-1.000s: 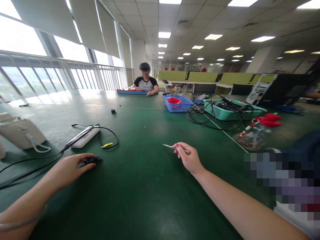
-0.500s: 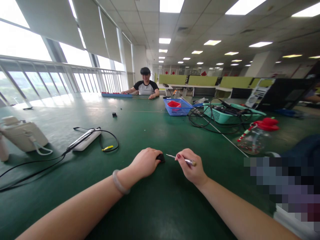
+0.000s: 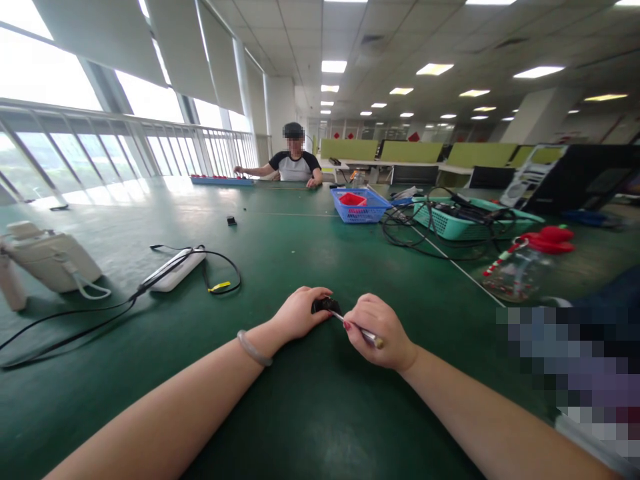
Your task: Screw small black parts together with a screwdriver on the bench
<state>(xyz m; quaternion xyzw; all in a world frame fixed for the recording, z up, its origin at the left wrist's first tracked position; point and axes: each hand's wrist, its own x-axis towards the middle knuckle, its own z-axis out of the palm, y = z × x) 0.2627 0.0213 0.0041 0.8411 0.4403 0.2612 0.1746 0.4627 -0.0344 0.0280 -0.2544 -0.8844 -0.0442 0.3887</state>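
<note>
Small black part [image 3: 326, 305]: near-centre of green table [image 3: 330, 413], gripped by fingers of left hand [image 3: 299, 313]. Slim metal tool [image 3: 371, 338]: grasped in right hand [image 3: 379, 328], long axis slanting near-right to far-left, tip pointing at part; contact unclear.

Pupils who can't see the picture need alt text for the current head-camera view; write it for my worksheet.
The left hand holds a small black object at a green table, and the right hand points a slim tool at it. Farther back are a blue basket, a green basket and another person across the table.
</note>
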